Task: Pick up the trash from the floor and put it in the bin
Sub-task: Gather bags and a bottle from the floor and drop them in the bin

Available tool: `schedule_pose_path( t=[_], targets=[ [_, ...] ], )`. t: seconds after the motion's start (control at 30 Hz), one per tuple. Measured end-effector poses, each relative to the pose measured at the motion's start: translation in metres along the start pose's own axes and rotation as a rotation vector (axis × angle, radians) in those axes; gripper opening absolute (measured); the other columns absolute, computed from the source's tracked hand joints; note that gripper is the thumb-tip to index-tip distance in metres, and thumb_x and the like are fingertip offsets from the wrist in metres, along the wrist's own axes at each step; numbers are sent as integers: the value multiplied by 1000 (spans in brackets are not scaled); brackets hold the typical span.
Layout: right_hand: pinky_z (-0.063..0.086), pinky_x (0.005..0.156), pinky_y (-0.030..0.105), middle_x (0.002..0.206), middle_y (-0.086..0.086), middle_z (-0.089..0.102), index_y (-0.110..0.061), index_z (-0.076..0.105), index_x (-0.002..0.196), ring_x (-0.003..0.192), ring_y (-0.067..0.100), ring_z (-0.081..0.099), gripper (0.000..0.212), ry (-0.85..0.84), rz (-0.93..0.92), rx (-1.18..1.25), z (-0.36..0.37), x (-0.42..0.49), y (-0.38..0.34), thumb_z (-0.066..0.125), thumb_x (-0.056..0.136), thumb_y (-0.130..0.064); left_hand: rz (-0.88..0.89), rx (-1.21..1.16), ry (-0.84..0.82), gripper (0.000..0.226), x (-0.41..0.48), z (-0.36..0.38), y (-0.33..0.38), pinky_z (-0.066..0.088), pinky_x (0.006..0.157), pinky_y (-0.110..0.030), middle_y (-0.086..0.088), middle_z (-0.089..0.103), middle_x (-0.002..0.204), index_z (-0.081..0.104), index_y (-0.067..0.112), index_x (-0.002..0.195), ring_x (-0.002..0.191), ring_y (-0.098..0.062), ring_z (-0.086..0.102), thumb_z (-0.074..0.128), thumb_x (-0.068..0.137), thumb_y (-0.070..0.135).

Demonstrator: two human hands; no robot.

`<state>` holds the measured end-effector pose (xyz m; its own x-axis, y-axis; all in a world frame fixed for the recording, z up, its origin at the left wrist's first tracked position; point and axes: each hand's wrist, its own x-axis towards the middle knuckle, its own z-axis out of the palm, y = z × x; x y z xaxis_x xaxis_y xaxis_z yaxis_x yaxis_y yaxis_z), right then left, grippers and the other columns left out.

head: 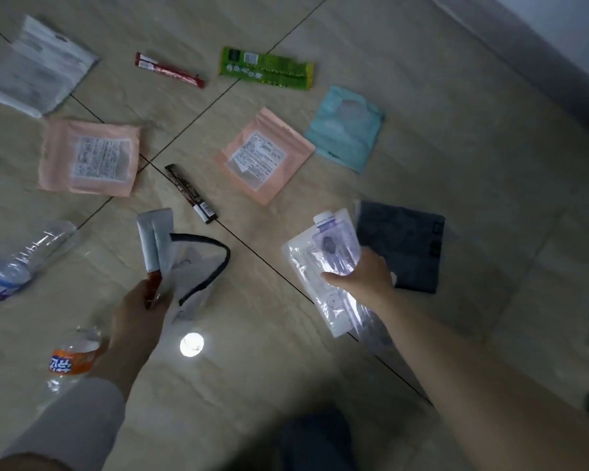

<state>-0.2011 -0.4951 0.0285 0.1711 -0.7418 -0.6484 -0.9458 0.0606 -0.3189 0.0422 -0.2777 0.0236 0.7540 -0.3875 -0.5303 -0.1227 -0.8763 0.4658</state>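
My left hand [140, 307] is shut on a bunch of wrappers [157, 239]: silvery-white sachets and a white bag with a dark rim [201, 266]. My right hand [364, 277] grips clear plastic packaging [323, 260] just above the tiled floor, beside a dark grey pouch [405, 246]. Still lying on the floor are two pink pouches [89, 158] [264, 154], a teal bag [346, 129], a green wrapper [266, 68], a red stick wrapper [169, 70], a brown stick wrapper [191, 193] and a white bag [34, 66]. No bin is in view.
Two clear plastic bottles lie at the left, one with a blue label [11, 266], one with an orange label [72, 358]. A wall base [541, 56] runs along the upper right. A bright light reflection [191, 345] marks the floor between my arms.
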Motion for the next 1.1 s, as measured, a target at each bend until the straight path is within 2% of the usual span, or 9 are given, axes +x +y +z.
schedule_pose_path(
  t=[0.07, 0.27, 0.43, 0.5, 0.6, 0.73, 0.9, 1.03, 1.1],
  targets=[
    [45, 99, 40, 134, 10, 51, -8, 41, 133, 124, 29, 48, 91, -37, 63, 68, -28, -14, 23, 78, 61, -51, 14, 7, -4, 35, -21, -9, 20, 33, 54, -29, -4, 54, 76, 55, 11, 122, 59, -14, 42, 53, 91, 25],
    [46, 78, 30, 119, 9, 57, -8, 46, 121, 102, 24, 57, 80, -106, 130, 79, -104, -26, 63, 85, 58, -39, 31, 77, -156, 23, -51, -18, 84, 33, 60, -35, -17, 60, 80, 60, 5, 93, 74, -29, 50, 56, 89, 27],
    [54, 86, 43, 111, 10, 62, -6, 54, 112, 99, 25, 62, 71, -172, 67, 146, -142, -10, 70, 85, 54, -31, 102, -21, -144, 29, -44, -2, 149, 39, 58, -31, -13, 59, 73, 58, 5, 82, 70, -27, 53, 64, 83, 33],
    [53, 86, 39, 107, 8, 61, -6, 54, 109, 98, 24, 61, 67, -179, 54, 112, -146, 3, 69, 85, 55, -31, 104, -111, -161, 29, -36, 8, 170, 40, 58, -31, -12, 57, 76, 53, 4, 86, 69, -26, 51, 68, 80, 28],
    [42, 69, 26, 97, 6, 54, -9, 51, 94, 91, 22, 56, 59, -199, -3, -82, -147, 28, 67, 84, 54, -38, 60, -166, -257, 31, -16, 25, 189, 45, 70, -39, -12, 61, 94, 51, 8, 100, 83, -29, 57, 70, 79, 20],
    [32, 99, 30, 137, 13, 34, -3, 43, 124, 128, 29, 33, 89, -276, -140, -397, -131, 73, 63, 81, 56, -46, 43, -122, -366, 40, 16, 45, 190, 43, 70, -37, -16, 63, 86, 63, 6, 92, 80, -27, 56, 59, 68, 37],
    [28, 111, 42, 149, 12, 9, -8, 43, 118, 141, 33, 5, 79, -358, -259, -598, -103, 132, 62, 76, 61, -52, 16, -58, -455, 31, 58, 79, 178, 38, 66, -32, -20, 62, 83, 59, 10, 85, 75, -23, 52, 53, 64, 33],
    [31, 107, 42, 151, 11, 9, -13, 47, 111, 138, 32, 18, 72, -314, -387, -662, -82, 171, 75, 78, 56, -48, 43, -14, -473, 24, 93, 107, 168, 38, 58, -28, -7, 61, 77, 62, 12, 85, 74, -24, 54, 61, 73, 32],
    [35, 101, 43, 144, 14, 26, -10, 53, 106, 128, 35, 34, 69, -226, -451, -644, -73, 178, 85, 79, 52, -45, 78, 4, -419, 16, 101, 116, 168, 33, 54, -28, -2, 54, 68, 56, 18, 69, 65, -20, 49, 63, 77, 30]
  ],
)
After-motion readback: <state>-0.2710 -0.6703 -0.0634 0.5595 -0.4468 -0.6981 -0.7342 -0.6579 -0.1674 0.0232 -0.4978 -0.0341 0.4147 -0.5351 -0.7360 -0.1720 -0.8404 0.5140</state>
